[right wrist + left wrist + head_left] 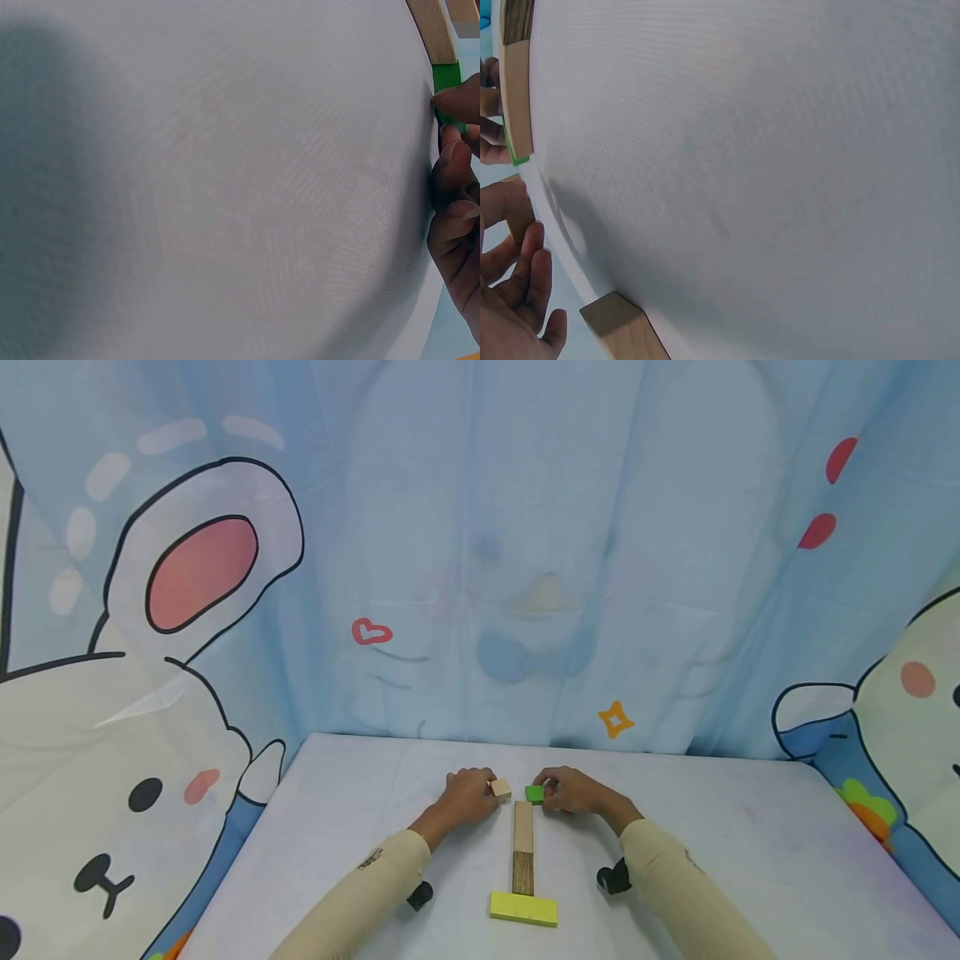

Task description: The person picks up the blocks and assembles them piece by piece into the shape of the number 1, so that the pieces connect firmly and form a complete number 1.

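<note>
As we look down from the head view, your left hand (470, 793) has a small pale wooden block (501, 788) pinched at its fingertips, and across a narrow gap your right hand (573, 791) pinches a small bright green block (535, 794)! Both pieces are at the far end of a straight row on the white tabletop (360, 860): a long pale wooden block (523, 827) points away from you, a dark brown wooden block (523, 872) lies in line on your side of it, and a flat yellow block (523, 909) lies crosswise at the near end. Green is right by the row's tip; the small pale piece is just off to the left.

Over to the left wrist: your fingers pinch that pale piece, the others loosely bent, and a wooden block with a grey-brown face (626, 330) shows at the lower edge, well apart from the row.

Now the right wrist: you've got green pinched close against the long block's end, though whether they truly touch, I can't tell.

It looks like the step of adding to the far end; the next move seems to call for squaring green up gently, both hands clear of the row
</note>
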Tool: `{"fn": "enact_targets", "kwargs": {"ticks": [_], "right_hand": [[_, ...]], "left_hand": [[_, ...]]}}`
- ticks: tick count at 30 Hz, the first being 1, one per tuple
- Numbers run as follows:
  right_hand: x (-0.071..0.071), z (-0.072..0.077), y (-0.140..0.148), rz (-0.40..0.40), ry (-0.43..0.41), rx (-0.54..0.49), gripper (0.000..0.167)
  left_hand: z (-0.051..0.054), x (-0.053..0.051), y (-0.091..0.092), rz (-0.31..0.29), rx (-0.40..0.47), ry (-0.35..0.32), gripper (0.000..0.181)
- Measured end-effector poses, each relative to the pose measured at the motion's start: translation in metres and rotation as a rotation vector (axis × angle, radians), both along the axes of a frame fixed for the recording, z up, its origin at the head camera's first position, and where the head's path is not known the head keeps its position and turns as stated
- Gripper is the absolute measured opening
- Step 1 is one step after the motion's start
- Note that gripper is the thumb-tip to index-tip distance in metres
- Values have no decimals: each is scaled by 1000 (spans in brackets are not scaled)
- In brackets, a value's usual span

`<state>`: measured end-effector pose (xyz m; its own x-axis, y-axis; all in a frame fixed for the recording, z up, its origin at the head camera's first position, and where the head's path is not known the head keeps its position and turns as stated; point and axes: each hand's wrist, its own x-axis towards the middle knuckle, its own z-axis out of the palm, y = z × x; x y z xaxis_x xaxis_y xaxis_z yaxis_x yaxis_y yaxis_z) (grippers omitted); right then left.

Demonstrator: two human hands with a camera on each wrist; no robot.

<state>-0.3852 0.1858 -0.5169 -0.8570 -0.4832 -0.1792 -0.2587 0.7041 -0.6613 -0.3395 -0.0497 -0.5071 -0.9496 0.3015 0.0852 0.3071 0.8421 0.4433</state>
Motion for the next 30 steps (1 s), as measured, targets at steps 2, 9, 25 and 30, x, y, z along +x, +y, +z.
{"fn": "enact_targets", "kwargs": {"ticks": [2,9,25,30], "right_hand": [[0,0,0,-1,5,2,34],[1,1,-1,3,8,9,33],[2,2,-2,-3,-3,-1,34],[3,2,-2,-2,4,1,34]], "left_hand": [[-1,0,0,-3,2,9,27],[-2,-1,3,-3,-5,19,27],[-3,1,4,1,-9,16,26],[-3,2,5,-1,-6,32,25]]}}
